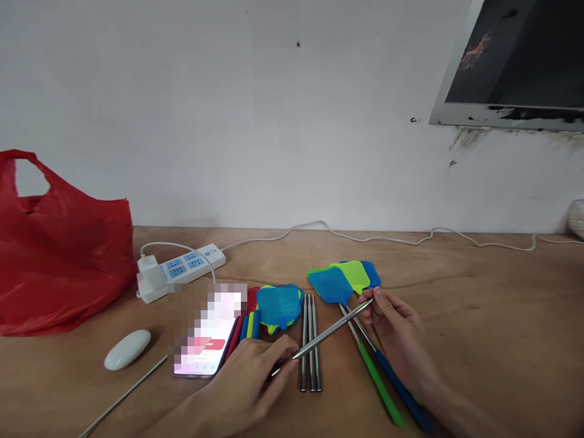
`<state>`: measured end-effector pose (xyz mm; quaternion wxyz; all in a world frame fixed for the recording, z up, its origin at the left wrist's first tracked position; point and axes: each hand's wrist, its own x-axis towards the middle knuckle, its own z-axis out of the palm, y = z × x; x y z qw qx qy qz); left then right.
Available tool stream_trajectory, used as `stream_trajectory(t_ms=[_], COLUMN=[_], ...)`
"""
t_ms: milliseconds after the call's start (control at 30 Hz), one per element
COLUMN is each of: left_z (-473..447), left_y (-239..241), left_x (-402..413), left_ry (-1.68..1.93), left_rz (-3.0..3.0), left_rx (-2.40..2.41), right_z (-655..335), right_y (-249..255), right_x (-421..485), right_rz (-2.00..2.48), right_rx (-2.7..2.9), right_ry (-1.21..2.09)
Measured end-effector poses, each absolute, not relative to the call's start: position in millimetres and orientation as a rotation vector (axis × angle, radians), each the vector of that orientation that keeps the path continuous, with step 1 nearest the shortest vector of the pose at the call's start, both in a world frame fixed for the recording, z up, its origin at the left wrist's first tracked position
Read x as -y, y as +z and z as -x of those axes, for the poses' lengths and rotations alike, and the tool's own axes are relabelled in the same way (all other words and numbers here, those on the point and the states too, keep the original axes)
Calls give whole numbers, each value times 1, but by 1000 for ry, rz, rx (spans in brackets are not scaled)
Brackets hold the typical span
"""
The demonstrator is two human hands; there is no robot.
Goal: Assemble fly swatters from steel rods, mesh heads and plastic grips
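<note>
A slanted silver metal rod [333,330] is held between my two hands above the table. My left hand [249,377] is closed round its lower end, and my right hand [393,325] pinches its upper end with thumb and fingers. Under the rod, three similar metal rods [311,359] lie side by side. Loose mesh fly swatter heads [279,306] in blue, yellow and red are stacked to their left, with coloured handle grips [249,325] beside them, partly hidden by my left hand. Fly swatters [332,286] with a green grip [379,384] and a blue grip [404,392] lie near my right hand.
A lit phone [210,340] lies left of the grips. Farther left are a white oval object [128,350], a thin rod or cable [123,395] and a red plastic bag [68,261]. A white power strip [182,271] trails its cord [378,238] along the wall.
</note>
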<state>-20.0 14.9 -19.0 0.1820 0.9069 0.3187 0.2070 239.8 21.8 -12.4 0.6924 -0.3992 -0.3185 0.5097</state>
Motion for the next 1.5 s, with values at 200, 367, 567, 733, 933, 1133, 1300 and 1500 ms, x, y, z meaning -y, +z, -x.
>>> stream_trajectory(t_ms=[200,367,567,733,933,1133,1300,1500], left_z=[21,21,22,21,17,16,15,19], left_y=[-23,-20,-23,-21,-16,-15,-15,-19], left_x=[-17,-17,-18,-16,-12,-10,-9,-11], left_ry=[688,692,681,644,626,611,606,625], left_rz=[-2611,-2634,-2652,-2653,-2657,-2604,-2571,-2610], left_rx=[-975,-984,-1012,-979,-995,-999,-1006,-1032], right_z=[-239,-232,-231,-231,-227,-226,-225,-236], right_y=[-13,-14,-17,-14,-15,-16,-18,-19], right_x=[-19,-15,-14,-13,-10,-10,-10,-20], right_rz=[932,961,967,889,907,900,901,895], right_rx=[729,807,899,900,812,744,722,662], right_ry=[1304,1409,1421,1328,1244,1246,1247,1140])
